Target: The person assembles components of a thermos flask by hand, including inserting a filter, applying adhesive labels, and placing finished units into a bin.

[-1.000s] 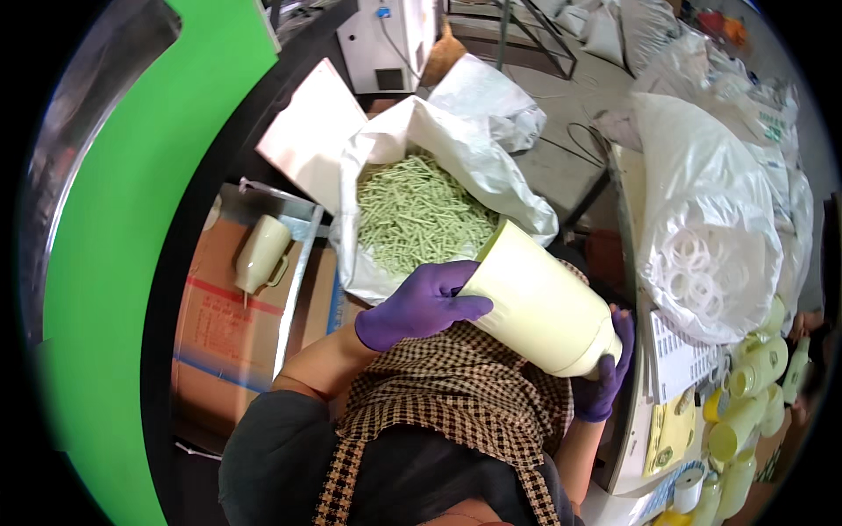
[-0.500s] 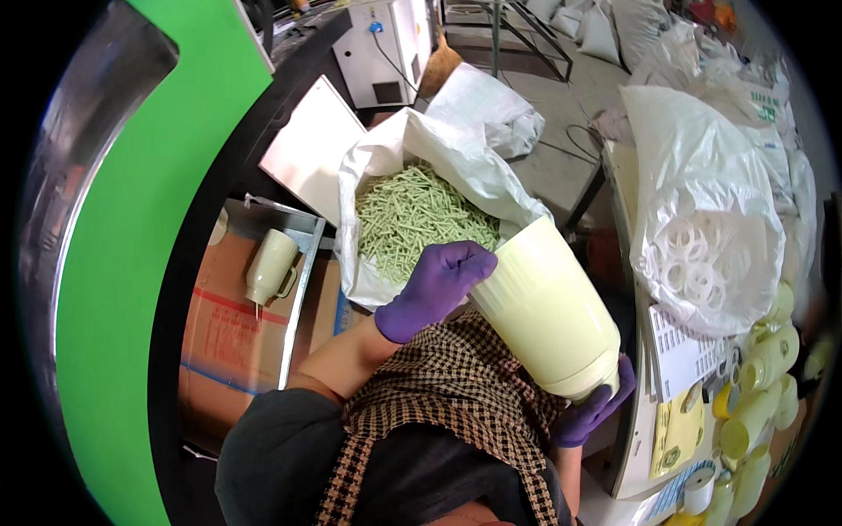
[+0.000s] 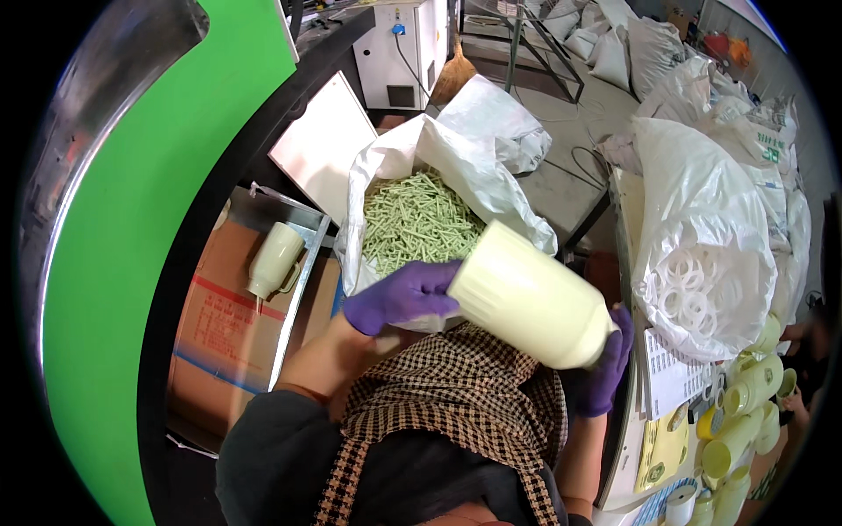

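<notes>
I hold a large pale yellow plastic bottle (image 3: 531, 298) in front of my apron, tilted with its wide end up to the left. My left hand (image 3: 399, 296) is closed on the rim of that wide end. Round the narrower neck end, at the lower right, my right hand (image 3: 607, 366) is wrapped, its fingers partly behind the bottle. Both hands wear purple gloves. Just beyond my left hand stands an open white woven sack (image 3: 519, 219) holding many thin pale green plastic sticks (image 3: 417, 215).
At left, a pale yellow jug (image 3: 276, 259) lies on a brown carton (image 3: 210, 329) beside a green machine panel (image 3: 167, 158). At right, a bag (image 3: 697, 184) of white rings and several yellow bottles (image 3: 732, 438) sit by a table; another person's hand (image 3: 796, 405) shows there.
The bottle has tipped closer to level and shifted a little left. My left hand moved left and down with its wide end. Another person's hand now shows at the right edge.
</notes>
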Demonstrator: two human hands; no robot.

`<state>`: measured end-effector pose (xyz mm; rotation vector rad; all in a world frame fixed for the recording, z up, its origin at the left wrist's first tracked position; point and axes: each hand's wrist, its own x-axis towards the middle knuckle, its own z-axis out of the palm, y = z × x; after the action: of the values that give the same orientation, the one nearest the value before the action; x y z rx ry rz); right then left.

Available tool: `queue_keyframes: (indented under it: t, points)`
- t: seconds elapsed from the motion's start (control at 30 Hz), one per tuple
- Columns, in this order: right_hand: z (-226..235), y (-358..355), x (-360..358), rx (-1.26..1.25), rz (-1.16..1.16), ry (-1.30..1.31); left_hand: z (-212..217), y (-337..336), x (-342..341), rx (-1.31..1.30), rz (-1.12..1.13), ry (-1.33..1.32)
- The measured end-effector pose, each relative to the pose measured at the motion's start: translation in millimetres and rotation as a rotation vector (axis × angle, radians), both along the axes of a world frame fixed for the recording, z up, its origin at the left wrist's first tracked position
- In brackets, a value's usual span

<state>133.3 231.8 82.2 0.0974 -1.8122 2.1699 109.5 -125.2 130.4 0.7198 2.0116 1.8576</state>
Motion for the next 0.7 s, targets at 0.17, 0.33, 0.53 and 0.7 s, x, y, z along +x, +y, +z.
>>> queue_keyframes:
  t: [0.17, 0.33, 0.53, 0.7]
  points:
    - [31.5, -58.2, -25.8, 0.867, -0.074, 0.835, 14.9, 7.1, 18.7, -0.63, 0.446, 0.785]
    - [16.0, -96.4, -30.1, 0.671, 0.227, 0.863, -17.9, 35.5, 15.3, -0.502, 0.338, 0.756]
    - [-22.2, -88.6, -23.7, 0.491, 0.424, 0.817, -44.4, 55.9, 27.1, -0.536, 0.416, 0.723]
    - [6.4, -72.4, 18.1, 0.828, 0.003, 0.687, -42.2, 56.5, 26.8, -0.616, 0.556, 0.737]
